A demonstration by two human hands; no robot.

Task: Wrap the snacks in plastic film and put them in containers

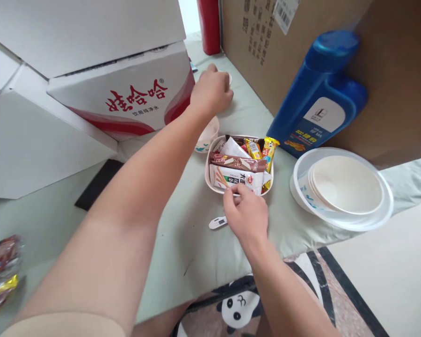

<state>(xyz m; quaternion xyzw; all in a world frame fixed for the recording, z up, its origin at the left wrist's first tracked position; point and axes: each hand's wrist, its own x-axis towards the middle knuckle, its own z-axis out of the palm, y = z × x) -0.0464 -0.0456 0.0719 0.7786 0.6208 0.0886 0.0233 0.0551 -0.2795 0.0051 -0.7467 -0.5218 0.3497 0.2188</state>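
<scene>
On the green cloth (175, 276), a snack bowl (207, 171) full of wrapped bars, with a blue bottle (312, 103) to the right of it. Probably light, thin-walled and slightly flexible; best taken by opposite sides of the rim and kept level. Along the bowl's near side, a white packet (235, 177): likely slick, brittle inside, better pinched gently by an end. At the bowl's near rim, the right hand (247, 210), knuckles up, thumb and forefinger narrowly spaced at the packet's edge; impossible to tell whether pinching or merely touching. Beyond the bowl and to its left, the left hand (213, 91), arm stretched long, wrist bent down beside a white container (230, 80); fingertips hidden, grip impossible to tell.
</scene>
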